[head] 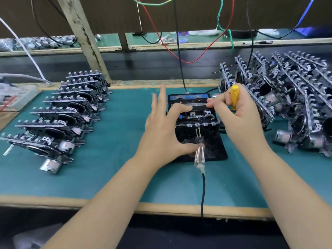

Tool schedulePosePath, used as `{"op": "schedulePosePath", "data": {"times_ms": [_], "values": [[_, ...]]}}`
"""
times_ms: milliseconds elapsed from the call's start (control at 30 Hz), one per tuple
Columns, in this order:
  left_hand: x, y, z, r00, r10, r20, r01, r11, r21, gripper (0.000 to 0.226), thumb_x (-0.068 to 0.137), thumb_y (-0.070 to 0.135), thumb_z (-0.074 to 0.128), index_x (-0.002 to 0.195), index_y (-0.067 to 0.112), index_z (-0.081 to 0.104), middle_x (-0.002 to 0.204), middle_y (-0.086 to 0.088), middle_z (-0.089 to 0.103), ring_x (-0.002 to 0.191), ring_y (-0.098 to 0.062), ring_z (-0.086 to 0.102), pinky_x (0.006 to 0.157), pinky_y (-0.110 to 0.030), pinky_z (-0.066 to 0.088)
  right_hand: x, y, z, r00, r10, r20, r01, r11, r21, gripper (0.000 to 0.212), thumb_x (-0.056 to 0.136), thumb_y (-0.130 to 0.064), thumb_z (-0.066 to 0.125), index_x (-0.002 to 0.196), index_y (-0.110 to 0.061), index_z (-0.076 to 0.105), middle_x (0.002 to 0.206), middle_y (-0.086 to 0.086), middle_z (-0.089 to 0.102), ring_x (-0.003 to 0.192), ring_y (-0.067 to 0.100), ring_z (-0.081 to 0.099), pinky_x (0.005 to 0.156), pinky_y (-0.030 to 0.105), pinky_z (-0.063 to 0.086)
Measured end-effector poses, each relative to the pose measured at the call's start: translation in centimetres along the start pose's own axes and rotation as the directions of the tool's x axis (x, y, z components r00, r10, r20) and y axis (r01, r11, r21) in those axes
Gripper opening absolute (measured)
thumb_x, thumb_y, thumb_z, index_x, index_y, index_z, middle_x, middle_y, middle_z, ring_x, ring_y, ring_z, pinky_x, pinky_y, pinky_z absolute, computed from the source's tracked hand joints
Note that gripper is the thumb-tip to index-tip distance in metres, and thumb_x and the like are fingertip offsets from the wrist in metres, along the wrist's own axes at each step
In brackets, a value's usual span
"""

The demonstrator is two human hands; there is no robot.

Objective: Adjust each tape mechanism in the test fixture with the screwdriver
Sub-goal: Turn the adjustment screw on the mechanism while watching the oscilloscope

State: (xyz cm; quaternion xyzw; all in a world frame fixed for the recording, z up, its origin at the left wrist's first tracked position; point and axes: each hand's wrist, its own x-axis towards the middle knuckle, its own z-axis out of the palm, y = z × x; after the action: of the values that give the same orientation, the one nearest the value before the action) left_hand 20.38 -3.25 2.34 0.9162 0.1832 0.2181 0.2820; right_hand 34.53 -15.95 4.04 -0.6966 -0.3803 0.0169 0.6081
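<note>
Green mat (111,169): fixture (195,123) between hands, seemingly touched.

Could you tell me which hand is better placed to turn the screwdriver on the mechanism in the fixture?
Right hand: it already grips the yellow-handled screwdriver above the black test fixture, which the left hand steadies.
</note>
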Motion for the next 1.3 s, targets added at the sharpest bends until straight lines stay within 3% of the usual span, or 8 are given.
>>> {"op": "schedulePosePath", "data": {"times_ms": [233, 433, 533, 700, 800, 967, 1067, 1300], "values": [[0.1, -0.6, 1.9, 0.986, -0.053, -0.160, 0.009, 0.964, -0.266, 0.061, 0.068, 0.024, 0.091, 0.114, 0.044, 0.058, 0.167, 0.012, 0.014, 0.149, -0.010, 0.028, 0.108, -0.022, 0.029, -0.6, 0.2, 0.0, 1.000, -0.003, 0.006, 0.003, 0.998, 0.059, 0.030, 0.094, -0.008, 0.053, 0.078, -0.024, 0.033, 0.093, 0.008, 0.073, 0.111, 0.008, 0.069, 0.097, 0.033, 0.050], [-0.6, -1.4, 2.9, 0.975, 0.000, -0.223, -0.065, 0.955, -0.288, 0.061, 0.065, 0.032, 0.088, 0.113, 0.052, 0.056, 0.162, 0.035, 0.007, 0.150, 0.002, 0.019, 0.113, -0.021, 0.026, -1.6, 0.6, -0.5, 0.997, 0.067, 0.038, -0.069, 0.996, 0.064, 0.027, 0.097, -0.007, 0.061, 0.084, -0.030, 0.060, 0.106, -0.006, 0.075, 0.114, 0.008, 0.066, 0.098, 0.030, 0.047], [-0.1, -1.9, 3.1, 0.972, 0.029, -0.231, -0.097, 0.952, -0.290, 0.057, 0.066, 0.048, 0.084, 0.114, 0.058, 0.055, 0.162, 0.036, 0.004, 0.151, 0.001, 0.015, 0.117, -0.038, 0.031, -1.8, 1.6, -1.0, 0.993, 0.098, -0.062, -0.093, 0.993, 0.066, 0.010, 0.096, -0.018, 0.062, 0.093, -0.008, 0.063, 0.107, -0.002, 0.076, 0.109, 0.009, 0.067, 0.095, 0.017, 0.046], [0.4, -1.3, 2.5, 0.977, 0.003, -0.213, -0.066, 0.955, -0.290, 0.057, 0.068, 0.051, 0.083, 0.115, 0.062, 0.052, 0.159, 0.039, -0.005, 0.150, 0.008, 0.007, 0.119, -0.038, 0.027, -0.4, 2.0, -0.4, 0.975, 0.222, -0.028, -0.213, 0.959, 0.185, 0.015, 0.066, 0.015, 0.070, 0.078, 0.006, 0.066, 0.067, -0.009, 0.075, 0.070, -0.003, 0.069, 0.076, 0.010, 0.050], [0.2, -1.3, 2.6, 0.980, -0.010, -0.197, -0.049, 0.955, -0.292, 0.056, 0.068, 0.047, 0.081, 0.114, 0.059, 0.051, 0.159, 0.040, -0.002, 0.151, 0.005, 0.010, 0.114, -0.035, 0.032, -1.0, 2.7, 0.1, 0.947, 0.304, -0.105, -0.297, 0.952, 0.078, 0.031, 0.080, 0.023, 0.057, 0.068, -0.004, 0.068, 0.060, -0.003, 0.071, 0.080, 0.028, 0.062, 0.073, 0.026, 0.048], [0.2, -1.3, 2.6, 0.982, -0.046, -0.184, -0.015, 0.949, -0.316, 0.056, 0.067, 0.044, 0.083, 0.113, 0.058, 0.053, 0.159, 0.040, 0.002, 0.150, 0.003, 0.017, 0.109, -0.025, 0.033, -2.1, -0.3, -2.5, 0.992, 0.098, 0.083, -0.062, 0.933, -0.355, 0.030, 0.091, -0.004, 0.070, 0.083, -0.031, 0.058, 0.076, -0.007, 0.064, 0.075, 0.006, 0.059, 0.072, 0.018, 0.044], [0.4, -0.8, 2.0, 0.982, -0.054, -0.180, -0.006, 0.949, -0.316, 0.060, 0.069, 0.034, 0.087, 0.111, 0.057, 0.053, 0.157, 0.043, 0.002, 0.149, 0.006, 0.018, 0.109, -0.017, 0.028, -0.7, -4.1, -3.9, 0.975, -0.197, -0.097, 0.139, 0.895, -0.425, 0.021, 0.087, -0.012, 0.075, 0.087, -0.029, 0.064, 0.077, -0.017, 0.066, 0.078, -0.001, 0.061, 0.069, 0.007, 0.043], [0.3, -1.2, 2.3, 0.981, -0.060, -0.185, -0.002, 0.949, -0.316, 0.064, 0.067, 0.025, 0.091, 0.113, 0.050, 0.054, 0.158, 0.031, 0.012, 0.148, 0.004, 0.021, 0.110, -0.013, 0.026, 1.2, -7.5, -1.2, 0.983, -0.182, 0.009, 0.183, 0.983, -0.023, 0.022, 0.089, -0.006, 0.074, 0.097, -0.019, 0.057, 0.084, -0.003, 0.073, 0.073, 0.016, 0.073, 0.076, 0.034, 0.058]]}}
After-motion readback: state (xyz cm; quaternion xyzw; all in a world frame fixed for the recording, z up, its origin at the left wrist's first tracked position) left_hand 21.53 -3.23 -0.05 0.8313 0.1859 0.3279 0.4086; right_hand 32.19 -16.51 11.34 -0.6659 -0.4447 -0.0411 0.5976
